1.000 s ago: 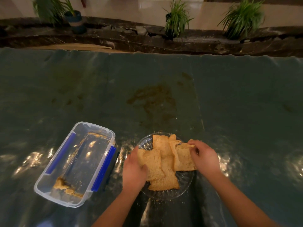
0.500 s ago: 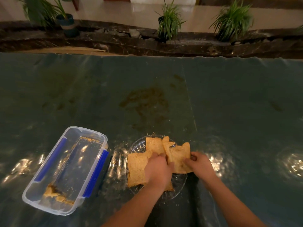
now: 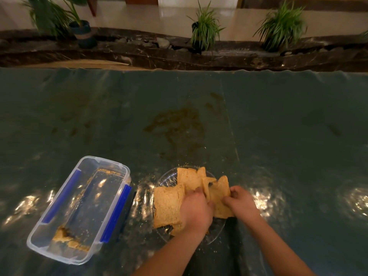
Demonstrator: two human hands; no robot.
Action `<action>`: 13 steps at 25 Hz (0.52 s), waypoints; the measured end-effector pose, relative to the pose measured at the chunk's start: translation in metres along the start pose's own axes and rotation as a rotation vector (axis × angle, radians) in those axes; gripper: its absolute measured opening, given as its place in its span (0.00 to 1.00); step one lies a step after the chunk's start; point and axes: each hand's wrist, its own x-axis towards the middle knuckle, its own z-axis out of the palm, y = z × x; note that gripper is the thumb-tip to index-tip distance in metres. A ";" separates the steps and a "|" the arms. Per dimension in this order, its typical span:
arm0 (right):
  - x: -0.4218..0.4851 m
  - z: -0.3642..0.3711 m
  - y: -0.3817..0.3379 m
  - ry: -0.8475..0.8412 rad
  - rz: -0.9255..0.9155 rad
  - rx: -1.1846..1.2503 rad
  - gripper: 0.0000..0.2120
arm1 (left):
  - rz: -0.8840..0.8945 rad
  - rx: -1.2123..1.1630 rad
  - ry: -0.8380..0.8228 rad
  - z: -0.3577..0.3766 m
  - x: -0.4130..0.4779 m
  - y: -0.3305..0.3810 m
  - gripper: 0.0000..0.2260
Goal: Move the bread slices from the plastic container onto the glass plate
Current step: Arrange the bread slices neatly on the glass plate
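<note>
A dark green cloth [image 3: 278, 136] covers the whole table. On its near left stands the clear plastic container [image 3: 123, 172] with blue side clips, lid off. It holds no whole slices, only a broken lump and crumbs of bread [image 3: 63, 237] at its near end and a thin line of crumbs along the floor. Just right of it, apart from it, sits the glass plate [image 3: 166, 180], which carries all the bread slices [image 3: 167, 206], overlapping in a loose heap. One lies flat at the left, others lie toward the far rim, and one at the right is tilted up on edge.

The left hand [image 3: 196, 213] lies over the middle of the heap, its fingers curled down and nipping the left edge of the tilted slice. The right hand [image 3: 242, 204] pinches that slice's right edge between bent fingers and thumb. Fine crumbs [image 3: 187, 163] dot the cloth round the plate.

A second ago the left hand rested on the flat left slice, which is now uncovered, and the right slice lay flatter. What the container holds is unchanged.
</note>
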 end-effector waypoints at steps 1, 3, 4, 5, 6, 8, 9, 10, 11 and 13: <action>-0.001 0.000 -0.001 -0.019 0.030 0.065 0.05 | -0.037 -0.027 -0.032 0.000 0.001 0.002 0.08; -0.004 -0.001 -0.004 -0.044 0.052 0.220 0.04 | -0.134 -0.121 -0.101 -0.001 0.004 0.003 0.08; -0.006 -0.003 -0.006 -0.057 0.043 0.284 0.04 | -0.175 -0.181 -0.132 -0.003 0.006 0.004 0.08; -0.009 -0.005 -0.007 -0.074 0.027 0.337 0.04 | -0.215 -0.255 -0.160 -0.004 0.007 0.004 0.09; -0.011 -0.008 -0.008 -0.089 0.010 0.384 0.05 | -0.258 -0.344 -0.181 -0.006 0.009 0.006 0.10; -0.015 -0.016 -0.009 -0.117 -0.023 0.468 0.06 | -0.346 -0.547 -0.215 -0.012 0.008 0.007 0.14; -0.017 -0.020 -0.009 -0.136 -0.036 0.507 0.06 | -0.373 -0.658 -0.238 -0.014 0.006 0.008 0.17; -0.020 -0.024 -0.009 -0.162 -0.045 0.547 0.07 | -0.377 -0.769 -0.257 -0.018 0.003 0.008 0.19; -0.021 -0.027 -0.009 -0.190 -0.053 0.584 0.07 | -0.362 -0.863 -0.258 -0.022 0.000 0.006 0.19; -0.023 -0.028 -0.011 -0.240 -0.067 0.638 0.08 | -0.329 -0.944 -0.192 -0.029 -0.007 -0.003 0.16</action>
